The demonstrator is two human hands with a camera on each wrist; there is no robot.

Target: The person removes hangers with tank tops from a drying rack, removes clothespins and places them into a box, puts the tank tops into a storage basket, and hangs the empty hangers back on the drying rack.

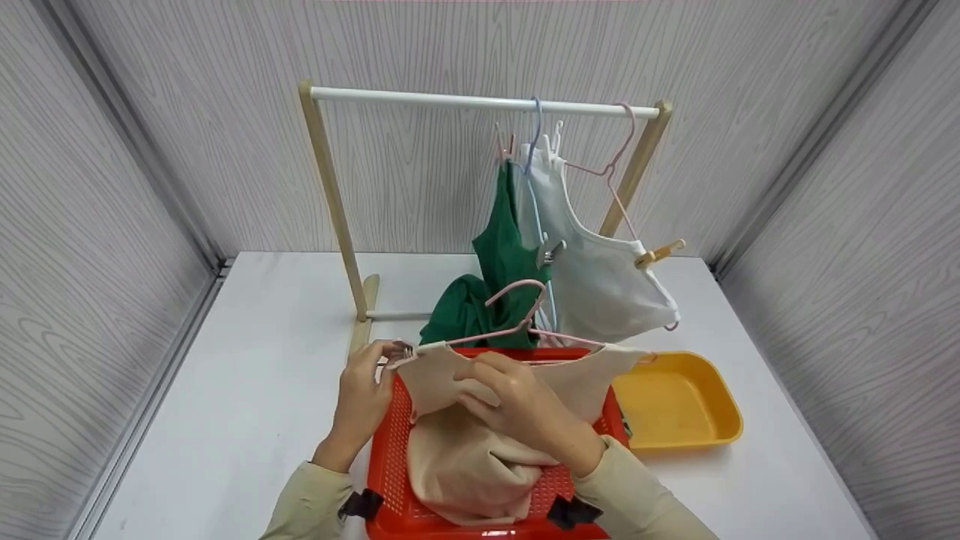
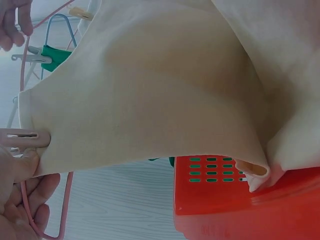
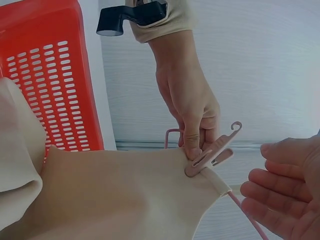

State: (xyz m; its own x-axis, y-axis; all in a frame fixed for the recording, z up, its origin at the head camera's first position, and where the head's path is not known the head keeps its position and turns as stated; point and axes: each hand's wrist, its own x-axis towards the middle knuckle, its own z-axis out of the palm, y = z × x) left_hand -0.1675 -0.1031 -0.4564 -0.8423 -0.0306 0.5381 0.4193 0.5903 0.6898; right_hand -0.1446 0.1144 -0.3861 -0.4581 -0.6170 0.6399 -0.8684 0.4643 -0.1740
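A beige sleeveless top (image 1: 480,465) hangs from a pink clothes hanger (image 1: 517,328), its lower part bunched in a red basket (image 1: 386,450). A pale clothespin (image 3: 212,152) clips the top's left strap to the hanger. Right beside that clothespin, my left hand (image 1: 364,390) pinches the strap and hanger end between thumb and fingers; the left wrist view shows the thumb (image 2: 27,162) on the cloth. My right hand (image 1: 517,394) appears in front of the top in the head view. Its fingers (image 3: 275,187) are loosely bent, apart from the clothespin, holding nothing.
Behind the basket stands a drying rack with a white bar (image 1: 420,97). A green garment (image 1: 499,247) and a white top (image 1: 600,277) hang from its right half, with clothespins on them. A yellow tray (image 1: 675,405) sits right of the basket.
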